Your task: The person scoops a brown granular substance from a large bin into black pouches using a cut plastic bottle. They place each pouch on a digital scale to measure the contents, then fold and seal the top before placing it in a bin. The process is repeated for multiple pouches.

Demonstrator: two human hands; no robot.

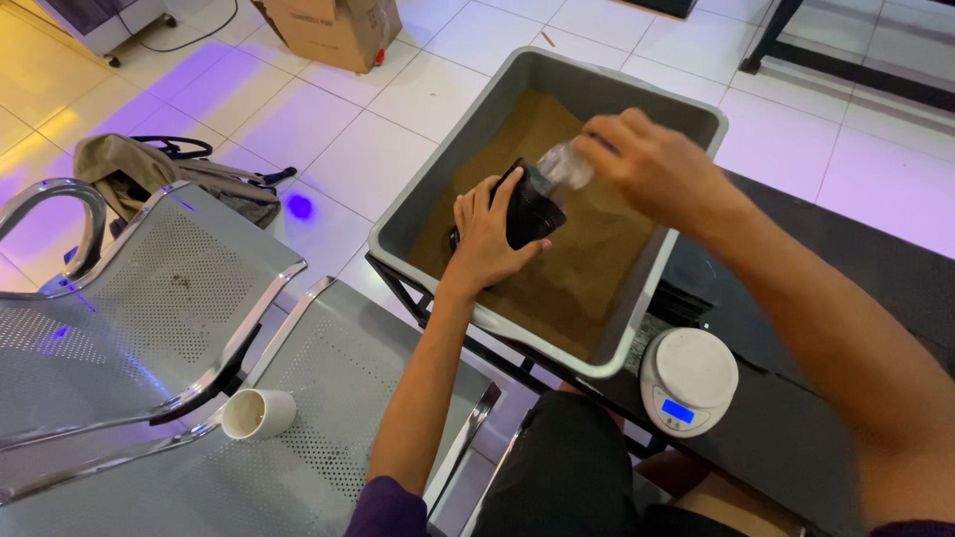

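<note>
Two hands over grey tub [477, 129] of brown powder [587, 268]. Left hand [489, 231] wraps black pouch [532, 211] held upright in the powder. Right hand [652, 164], arm reaching from near right, pinches small clear cup [565, 164] tilted at pouch mouth.

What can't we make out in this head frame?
- Clear scoop: motion-blurred in the right hand; contents unreadable.
- Black pouch: partly covered by the left hand; its opening is hidden.
- Scale display: too small to read.
- Cardboard box: cut off by the top edge.
- White cup: inside not visible.
</note>
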